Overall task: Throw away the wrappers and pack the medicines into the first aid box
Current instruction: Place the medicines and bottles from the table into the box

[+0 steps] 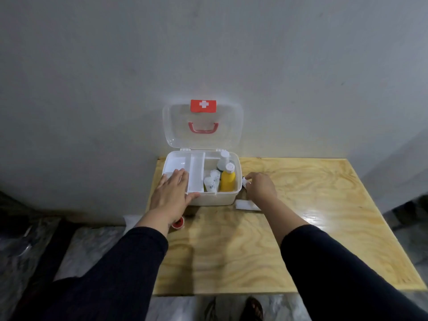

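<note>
The white first aid box [214, 200] stands open at the table's far left, its clear lid [202, 135] leaning on the wall. Inside its right part stand a yellow bottle [227, 180], a grey bottle [222, 162] and two white tubes [212, 183]. My left hand [172, 192] lies flat with fingers spread over the box's front left corner and its white inner tray [195, 172]. My right hand [260, 186] is just right of the box, fingers pinching a small white item [245, 181]. A white wrapper [245, 204] lies on the table under my right wrist.
A red-and-white tape roll [178, 223] sits at the wooden table's [312, 205] left edge, partly hidden by my left forearm. Something white [132, 221] lies on the floor left of the table. The grey wall is right behind the box. My feet show below the front edge.
</note>
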### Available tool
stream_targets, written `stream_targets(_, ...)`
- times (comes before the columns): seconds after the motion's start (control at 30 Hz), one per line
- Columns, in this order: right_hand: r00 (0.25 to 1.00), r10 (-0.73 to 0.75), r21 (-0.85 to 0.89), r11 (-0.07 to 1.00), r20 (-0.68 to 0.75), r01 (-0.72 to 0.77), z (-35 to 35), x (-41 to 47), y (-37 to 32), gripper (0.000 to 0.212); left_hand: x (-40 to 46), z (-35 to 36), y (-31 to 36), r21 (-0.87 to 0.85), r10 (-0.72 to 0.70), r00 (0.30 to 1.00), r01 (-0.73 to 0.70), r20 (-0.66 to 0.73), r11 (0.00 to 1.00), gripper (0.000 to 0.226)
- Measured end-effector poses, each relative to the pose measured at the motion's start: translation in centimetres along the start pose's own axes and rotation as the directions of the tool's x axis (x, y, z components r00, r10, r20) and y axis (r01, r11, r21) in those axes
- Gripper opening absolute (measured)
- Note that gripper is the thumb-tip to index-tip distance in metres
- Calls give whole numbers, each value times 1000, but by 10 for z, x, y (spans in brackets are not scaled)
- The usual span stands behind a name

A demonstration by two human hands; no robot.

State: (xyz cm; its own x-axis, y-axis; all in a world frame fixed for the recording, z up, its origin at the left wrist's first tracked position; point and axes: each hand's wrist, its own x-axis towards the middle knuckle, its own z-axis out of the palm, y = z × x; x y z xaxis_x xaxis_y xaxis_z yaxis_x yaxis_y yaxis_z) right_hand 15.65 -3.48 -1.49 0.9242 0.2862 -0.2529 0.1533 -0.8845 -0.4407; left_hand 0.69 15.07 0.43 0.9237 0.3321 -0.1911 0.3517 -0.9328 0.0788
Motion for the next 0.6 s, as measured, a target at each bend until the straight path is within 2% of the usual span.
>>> stream_targets(0.17, 999, -45, -74, 996, -9, 45, 10, 7, 3, 28, 0, 2, 1, 12, -7, 1000, 7, -6, 1000, 73)
stream_targets(0.3, 987, -139, -94, 985, 82, 146, 6, 3, 13, 27, 1, 3, 1, 47, -8, 1000, 8, 2, 999, 73)
stream_targets(0.37, 969, -215, -112, 967, 120, 228, 2, -4, 19, 21, 0, 3, 1, 44, -7, 1000, 7, -1, 999, 73)
stream_targets(0.47, 911, -363, -214, 891, 197, 401, -1, -16, 25, 30, -1, 3, 1, 37, -5, 1000, 5, -10, 999, 73)
stream_targets(0.6, 905, -365, -210, 888, 216, 409, 6, -26, 34, 32, -1, 4, 0, 50, 1, 1000, 0, -14, 999, 73)
